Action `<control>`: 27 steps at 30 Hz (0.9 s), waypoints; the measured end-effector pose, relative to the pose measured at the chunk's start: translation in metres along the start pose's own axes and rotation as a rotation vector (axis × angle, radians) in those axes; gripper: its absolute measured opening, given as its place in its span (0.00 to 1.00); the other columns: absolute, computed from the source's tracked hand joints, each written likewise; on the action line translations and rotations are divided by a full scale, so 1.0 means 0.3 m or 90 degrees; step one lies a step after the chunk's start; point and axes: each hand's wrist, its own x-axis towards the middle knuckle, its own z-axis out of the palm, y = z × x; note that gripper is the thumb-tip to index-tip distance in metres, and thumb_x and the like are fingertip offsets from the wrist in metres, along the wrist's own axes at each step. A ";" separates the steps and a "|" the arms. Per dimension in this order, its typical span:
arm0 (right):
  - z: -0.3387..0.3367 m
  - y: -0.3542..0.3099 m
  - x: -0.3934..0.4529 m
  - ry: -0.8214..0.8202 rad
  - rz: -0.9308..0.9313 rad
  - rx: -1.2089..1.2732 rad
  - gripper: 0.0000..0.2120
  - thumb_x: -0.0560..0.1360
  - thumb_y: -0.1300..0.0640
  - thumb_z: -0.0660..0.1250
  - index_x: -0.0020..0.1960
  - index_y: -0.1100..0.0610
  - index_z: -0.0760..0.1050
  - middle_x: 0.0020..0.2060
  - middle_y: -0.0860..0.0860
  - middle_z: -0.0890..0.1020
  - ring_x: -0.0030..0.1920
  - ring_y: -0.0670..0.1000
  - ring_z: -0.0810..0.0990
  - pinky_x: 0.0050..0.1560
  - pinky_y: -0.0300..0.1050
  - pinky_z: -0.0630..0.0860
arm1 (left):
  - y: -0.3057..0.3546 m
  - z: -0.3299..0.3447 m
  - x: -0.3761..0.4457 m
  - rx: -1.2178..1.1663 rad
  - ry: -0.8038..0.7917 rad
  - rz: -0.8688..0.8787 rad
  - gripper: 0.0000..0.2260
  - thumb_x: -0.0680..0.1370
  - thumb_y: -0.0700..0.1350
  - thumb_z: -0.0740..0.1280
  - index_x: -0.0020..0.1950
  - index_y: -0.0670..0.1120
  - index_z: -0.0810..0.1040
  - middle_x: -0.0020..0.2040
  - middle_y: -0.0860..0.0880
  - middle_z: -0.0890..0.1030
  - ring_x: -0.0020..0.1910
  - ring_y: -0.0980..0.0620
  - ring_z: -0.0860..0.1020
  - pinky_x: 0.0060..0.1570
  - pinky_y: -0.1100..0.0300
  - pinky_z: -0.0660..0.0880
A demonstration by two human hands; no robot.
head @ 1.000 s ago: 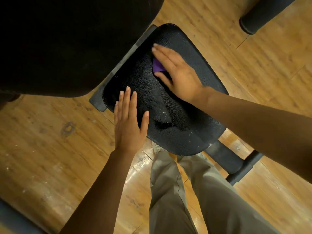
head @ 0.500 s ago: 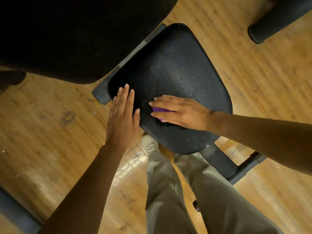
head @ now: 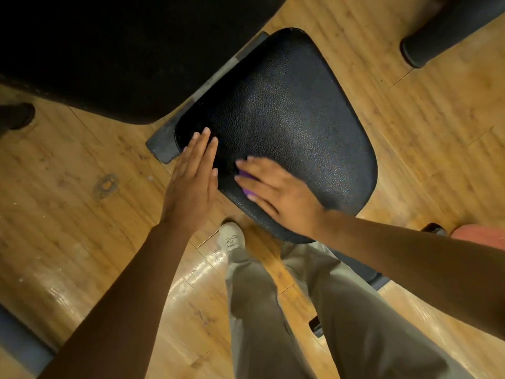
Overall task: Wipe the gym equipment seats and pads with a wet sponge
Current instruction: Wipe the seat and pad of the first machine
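Observation:
A black textured seat pad [head: 287, 113] fills the middle of the view, above a wooden floor. My right hand [head: 278, 192] lies flat on the near left part of the seat, fingers straight, pressing a purple sponge [head: 246, 177] onto the pad. Only small bits of the sponge show between the fingers. My left hand [head: 194, 179] rests flat on the seat's left edge, fingers straight and together, holding nothing.
A large black pad [head: 123, 50] overhangs the top left. A black roller pad [head: 442, 26] sits at the top right. The seat's dark metal frame [head: 161, 144] sticks out on the left. My legs in grey trousers [head: 300, 310] stand close in front, on the wooden floor [head: 68, 214].
My right hand has swept the sponge from the seat's far side down to its near left part. My left hand has stayed flat on the left edge.

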 end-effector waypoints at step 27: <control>0.159 -0.182 0.003 0.122 0.186 -0.055 0.18 0.80 0.65 0.65 0.69 0.66 0.72 0.71 0.61 0.71 0.72 0.63 0.67 0.70 0.60 0.68 | -0.120 -0.043 0.000 -0.029 -0.055 0.159 0.22 0.84 0.36 0.55 0.79 0.40 0.61 0.80 0.44 0.58 0.80 0.46 0.54 0.77 0.47 0.58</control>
